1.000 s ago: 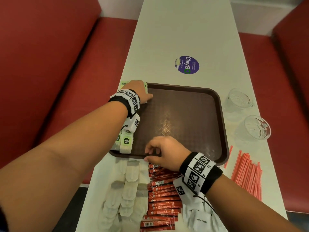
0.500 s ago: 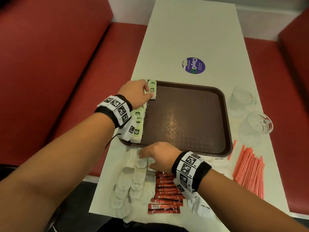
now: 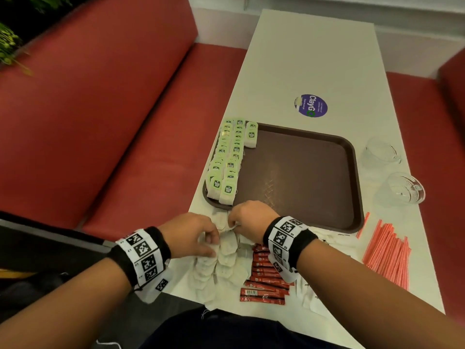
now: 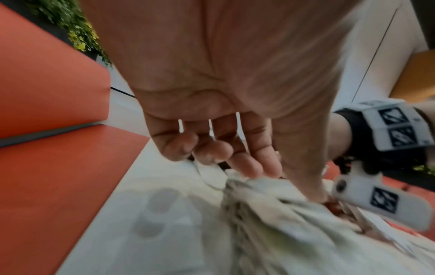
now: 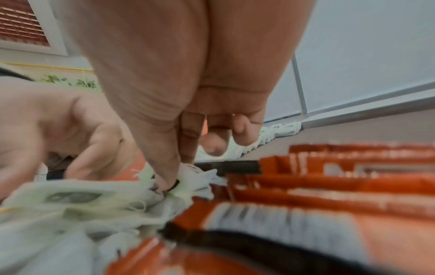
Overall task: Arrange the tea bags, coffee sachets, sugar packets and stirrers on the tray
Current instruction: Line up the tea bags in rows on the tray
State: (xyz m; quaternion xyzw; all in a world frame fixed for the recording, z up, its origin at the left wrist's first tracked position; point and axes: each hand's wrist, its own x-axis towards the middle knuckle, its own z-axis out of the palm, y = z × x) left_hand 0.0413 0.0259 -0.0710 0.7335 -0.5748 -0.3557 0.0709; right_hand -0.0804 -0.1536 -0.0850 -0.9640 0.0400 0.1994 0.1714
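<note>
Since a second ago our left hand (image 3: 191, 234) has left the tray (image 3: 302, 172) for the loose tea bags (image 3: 224, 258) on the counter (image 3: 314, 59).

Head view: both hands meet at 6 o'clock of the tray; the pile's long axis runs toward us.

Left wrist: fingers (image 4: 247, 158) curl over bags, grip unclear.

Right wrist: our right hand (image 5: 169, 178) pinches one bag.

The right hand (image 5: 188, 89) pinches a pale tea bag (image 5: 188, 178) between thumb and fingers (image 5: 188, 141). Orange coffee sachets (image 5: 329, 189) lie just beside it. The left hand (image 5: 58, 134) reaches in opposite.
</note>
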